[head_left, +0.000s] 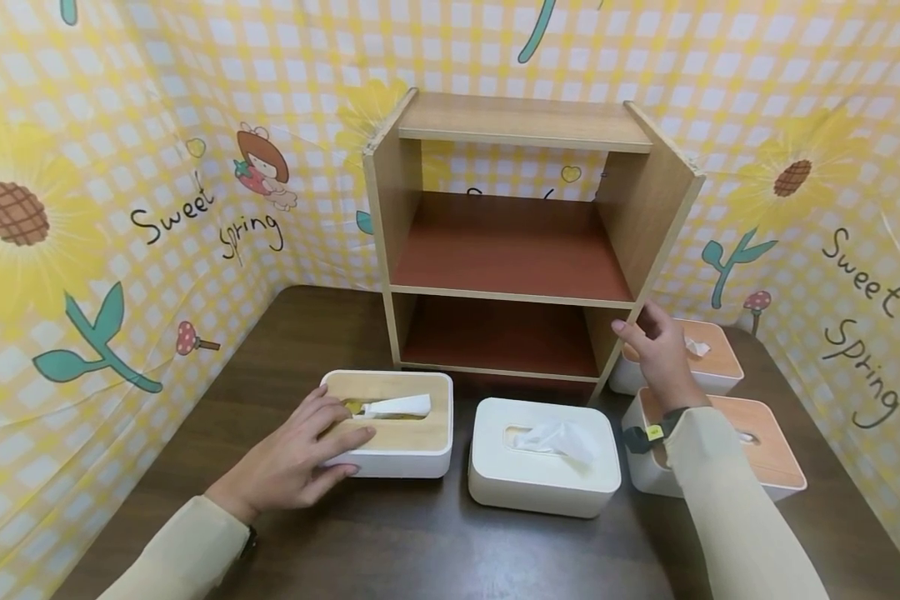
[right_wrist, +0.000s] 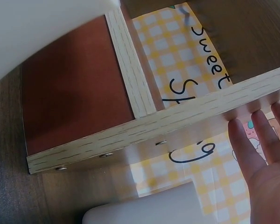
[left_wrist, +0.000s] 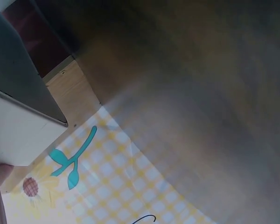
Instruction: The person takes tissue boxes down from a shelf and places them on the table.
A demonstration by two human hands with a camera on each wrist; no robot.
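My left hand (head_left: pixel 288 454) lies over the left end of a white tissue box (head_left: pixel 412 465) with a pale wooden lid, thumb at its front wall and fingers across the top. A corner of that box (left_wrist: pixel 18 130) fills the left of the left wrist view. My right hand (head_left: pixel 663 354) is at the right side panel of a wooden shelf (head_left: pixel 525 121). In the right wrist view its fingers (right_wrist: pixel 245 149) are fairly straight, tips at the panel's outer face. Its thumb is near the front edge in the head view. A folded tissue (head_left: pixel 397 406) shows in the left box's slot.
An all-white tissue box (head_left: pixel 540 492) stands right of the left one. Two orange-lidded tissue boxes, one far (head_left: pixel 720 354) and one near (head_left: pixel 776 454), sit right of the shelf, partly behind the right arm. Checked yellow cloth (head_left: pixel 195 100) surrounds the brown table (head_left: pixel 390 542).
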